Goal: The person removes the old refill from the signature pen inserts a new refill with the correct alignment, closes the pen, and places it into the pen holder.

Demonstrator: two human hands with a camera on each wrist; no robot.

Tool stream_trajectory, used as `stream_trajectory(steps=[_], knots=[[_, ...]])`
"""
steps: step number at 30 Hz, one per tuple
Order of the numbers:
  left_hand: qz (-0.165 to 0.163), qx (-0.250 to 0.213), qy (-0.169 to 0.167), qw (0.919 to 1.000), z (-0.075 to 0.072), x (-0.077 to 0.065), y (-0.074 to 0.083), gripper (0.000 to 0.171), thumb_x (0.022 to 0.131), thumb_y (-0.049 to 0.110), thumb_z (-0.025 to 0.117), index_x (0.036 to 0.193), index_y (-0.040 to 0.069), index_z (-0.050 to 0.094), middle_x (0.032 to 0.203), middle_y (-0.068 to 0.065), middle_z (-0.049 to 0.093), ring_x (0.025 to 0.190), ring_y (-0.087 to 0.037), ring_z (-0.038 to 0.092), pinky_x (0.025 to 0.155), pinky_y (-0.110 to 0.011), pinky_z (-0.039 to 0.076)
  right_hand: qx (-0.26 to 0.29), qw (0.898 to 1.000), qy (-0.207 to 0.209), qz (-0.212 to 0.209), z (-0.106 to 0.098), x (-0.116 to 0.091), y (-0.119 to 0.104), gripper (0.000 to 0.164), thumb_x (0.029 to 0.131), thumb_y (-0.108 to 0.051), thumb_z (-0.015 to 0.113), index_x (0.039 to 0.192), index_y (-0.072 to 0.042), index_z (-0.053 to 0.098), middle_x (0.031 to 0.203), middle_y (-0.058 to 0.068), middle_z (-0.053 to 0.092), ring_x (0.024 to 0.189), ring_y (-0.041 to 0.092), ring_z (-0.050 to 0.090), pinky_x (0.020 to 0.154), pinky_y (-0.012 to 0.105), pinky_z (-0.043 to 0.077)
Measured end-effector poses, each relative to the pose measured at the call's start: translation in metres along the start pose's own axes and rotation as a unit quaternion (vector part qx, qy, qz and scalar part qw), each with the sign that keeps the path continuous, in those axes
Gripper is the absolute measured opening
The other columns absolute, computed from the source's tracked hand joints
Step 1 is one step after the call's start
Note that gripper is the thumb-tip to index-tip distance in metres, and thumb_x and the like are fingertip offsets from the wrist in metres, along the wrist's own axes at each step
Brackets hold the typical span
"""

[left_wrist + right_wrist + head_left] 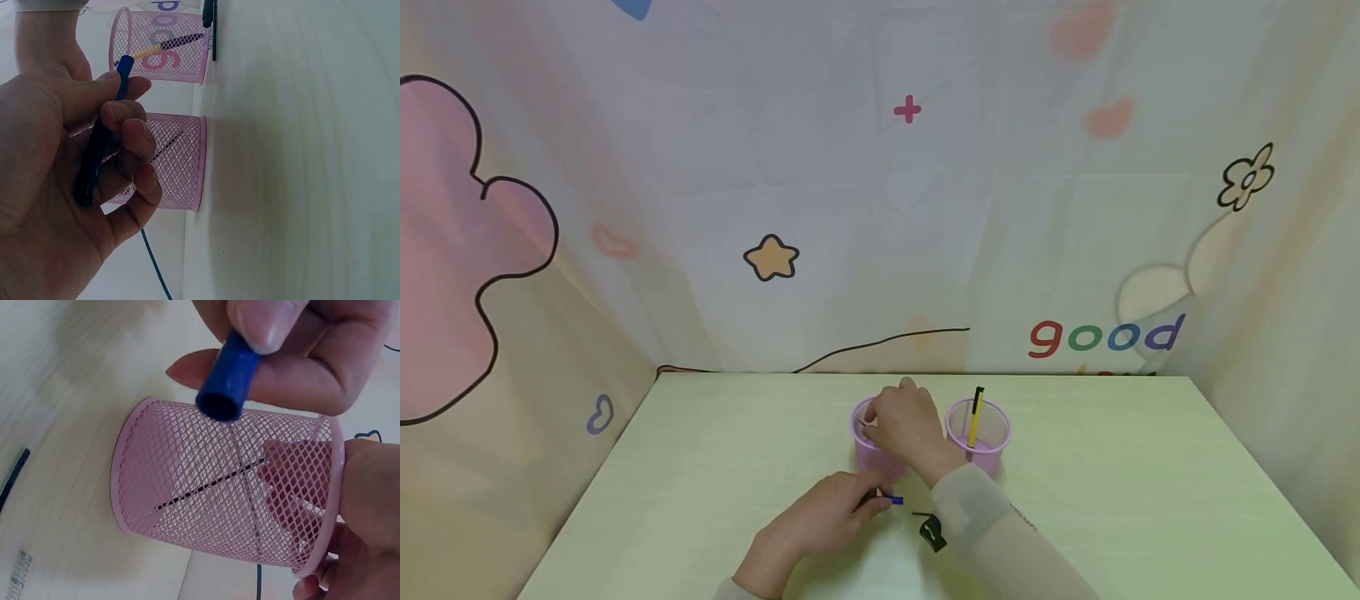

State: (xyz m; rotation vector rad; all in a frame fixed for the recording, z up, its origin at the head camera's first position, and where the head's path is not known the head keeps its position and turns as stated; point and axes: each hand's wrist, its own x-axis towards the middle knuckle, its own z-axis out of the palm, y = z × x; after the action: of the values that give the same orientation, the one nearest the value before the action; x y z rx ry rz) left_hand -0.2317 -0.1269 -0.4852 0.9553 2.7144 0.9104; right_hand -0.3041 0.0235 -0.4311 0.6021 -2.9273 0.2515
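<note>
My left hand (823, 512) grips a hollow pen barrel with a bright blue end (125, 69) and a darker body; the tube's open end (220, 405) shows in the right wrist view. My right hand (910, 425) reaches into the left pink mesh cup (876, 458). Its curled fingers are partly hidden by the mesh, at the upper end of a thin dark pen refill (209, 484) that slants inside the cup. Beside it, the right pink mesh cup (988, 458) holds a yellow pen (976, 421) with a black top.
A small black piece with a pale mark (932, 532) lies on the table by my right sleeve, with a thin dark strip (921, 513) just behind it. A printed curtain (850, 183) hangs behind the pale green table (730, 442).
</note>
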Motion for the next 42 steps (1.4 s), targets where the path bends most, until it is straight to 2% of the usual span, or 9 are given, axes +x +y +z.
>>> stream_trajectory(steps=[15, 23, 32, 42], knots=[[0.005, 0.007, 0.004, 1.0, -0.0009, 0.0004, 0.0021, 0.009, 0.101, 0.031, 0.055, 0.098, 0.026, 0.061, 0.086, 0.009, 0.067, 0.071, 0.001, 0.05, 0.07, -0.019, 0.046, 0.0, 1.0, 0.008, 0.015, 0.0013, 0.001, -0.0034, 0.007, 0.085, -0.03, 0.074, 0.089, -0.031, 0.078, 0.093, -0.006, 0.07, 0.083, 0.018, 0.047, 0.071, 0.033, 0.04], [0.001, 0.005, 0.002, 1.0, 0.0008, 0.0016, 0.0017, 0.008, 0.101, 0.03, 0.055, 0.097, 0.026, 0.061, 0.087, 0.009, 0.067, 0.071, 0.0, 0.051, 0.07, -0.019, 0.046, -0.002, 1.0, -0.001, 0.024, 0.002, 0.001, -0.0037, 0.008, 0.086, -0.025, 0.071, 0.085, -0.03, 0.078, 0.092, -0.007, 0.069, 0.081, 0.017, 0.045, 0.071, 0.033, 0.039], [0.005, 0.005, -0.001, 1.0, -0.001, 0.0009, 0.0031, 0.008, 0.101, 0.03, 0.055, 0.097, 0.026, 0.061, 0.087, 0.009, 0.067, 0.072, 0.0, 0.05, 0.071, -0.019, 0.046, 0.006, 1.0, 0.002, 0.027, 0.0041, 0.0019, -0.0027, 0.01, 0.086, -0.024, 0.07, 0.081, -0.029, 0.077, 0.089, -0.007, 0.067, 0.08, 0.017, 0.044, 0.07, 0.033, 0.038], [0.001, -0.004, -0.003, 1.0, -0.0016, 0.0002, 0.0037, 0.01, 0.101, 0.03, 0.054, 0.099, 0.024, 0.062, 0.087, 0.008, 0.067, 0.071, 0.001, 0.05, 0.07, -0.019, 0.046, 0.02, 0.999, 0.003, 0.032, 0.0017, -0.0005, -0.0013, 0.005, 0.086, -0.027, 0.071, 0.085, -0.027, 0.076, 0.091, -0.005, 0.068, 0.081, 0.018, 0.045, 0.07, 0.034, 0.038]])
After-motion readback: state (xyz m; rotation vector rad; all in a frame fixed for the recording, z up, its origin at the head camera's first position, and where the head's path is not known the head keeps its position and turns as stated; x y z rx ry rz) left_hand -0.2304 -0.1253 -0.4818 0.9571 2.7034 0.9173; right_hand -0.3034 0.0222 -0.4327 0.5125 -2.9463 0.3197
